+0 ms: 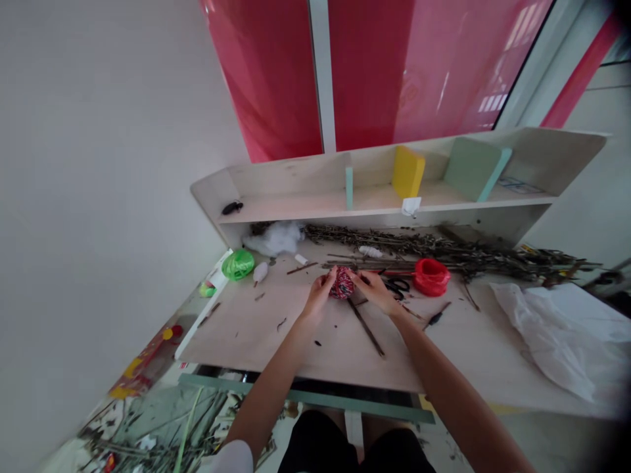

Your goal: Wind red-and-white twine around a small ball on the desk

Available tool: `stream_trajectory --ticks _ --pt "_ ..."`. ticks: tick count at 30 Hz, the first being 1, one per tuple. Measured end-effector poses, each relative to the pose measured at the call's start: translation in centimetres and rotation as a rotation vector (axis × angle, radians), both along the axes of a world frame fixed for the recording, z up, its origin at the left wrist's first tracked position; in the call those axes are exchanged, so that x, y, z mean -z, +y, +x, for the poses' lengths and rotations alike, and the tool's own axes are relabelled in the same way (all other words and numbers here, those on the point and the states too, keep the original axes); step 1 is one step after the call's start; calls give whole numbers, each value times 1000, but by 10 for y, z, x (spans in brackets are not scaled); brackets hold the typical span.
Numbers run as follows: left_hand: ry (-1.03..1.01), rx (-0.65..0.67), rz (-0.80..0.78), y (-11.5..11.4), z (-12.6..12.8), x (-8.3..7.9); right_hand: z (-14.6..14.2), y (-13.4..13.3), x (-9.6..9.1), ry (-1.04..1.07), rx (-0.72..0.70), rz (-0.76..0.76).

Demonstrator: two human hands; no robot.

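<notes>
A red, white and dark speckled ball (342, 283), which looks like wound yarn, is between my two hands over the middle of the desk. My left hand (320, 293) grips its left side with curled fingers. On the right side, the fingers of my right hand (375, 290) close against the ball near its top. A brown stick (366, 328) slants from below the ball toward the desk's front; whether it is joined to the ball I cannot tell. Black scissors (397, 286) lie just right of my right hand, beside a roll of red plastic twine (431, 276).
Dry twigs (409, 244) lie along the back of the desk (236, 335) under a shelf (296, 205). White fluff (277, 238) and green twine (238, 265) sit at the left, a plastic bag (547, 335) at the right. An open drawer (315, 398) juts out in front.
</notes>
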State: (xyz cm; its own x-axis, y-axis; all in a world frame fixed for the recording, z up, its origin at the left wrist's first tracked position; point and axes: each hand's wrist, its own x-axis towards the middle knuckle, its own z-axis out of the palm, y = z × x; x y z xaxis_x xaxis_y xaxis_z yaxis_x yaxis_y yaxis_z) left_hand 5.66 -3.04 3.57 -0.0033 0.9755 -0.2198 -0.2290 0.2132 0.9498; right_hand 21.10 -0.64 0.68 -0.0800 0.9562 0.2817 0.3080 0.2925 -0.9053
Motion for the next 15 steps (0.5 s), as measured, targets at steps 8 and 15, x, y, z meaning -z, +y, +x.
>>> stream_trajectory --ticks 8,15 --pt "-91 93 83 2 8 3 -2 -12 -19 173 -123 -88" --pt "-177 56 1 7 15 7 -9 -23 -35 313 -196 -140"
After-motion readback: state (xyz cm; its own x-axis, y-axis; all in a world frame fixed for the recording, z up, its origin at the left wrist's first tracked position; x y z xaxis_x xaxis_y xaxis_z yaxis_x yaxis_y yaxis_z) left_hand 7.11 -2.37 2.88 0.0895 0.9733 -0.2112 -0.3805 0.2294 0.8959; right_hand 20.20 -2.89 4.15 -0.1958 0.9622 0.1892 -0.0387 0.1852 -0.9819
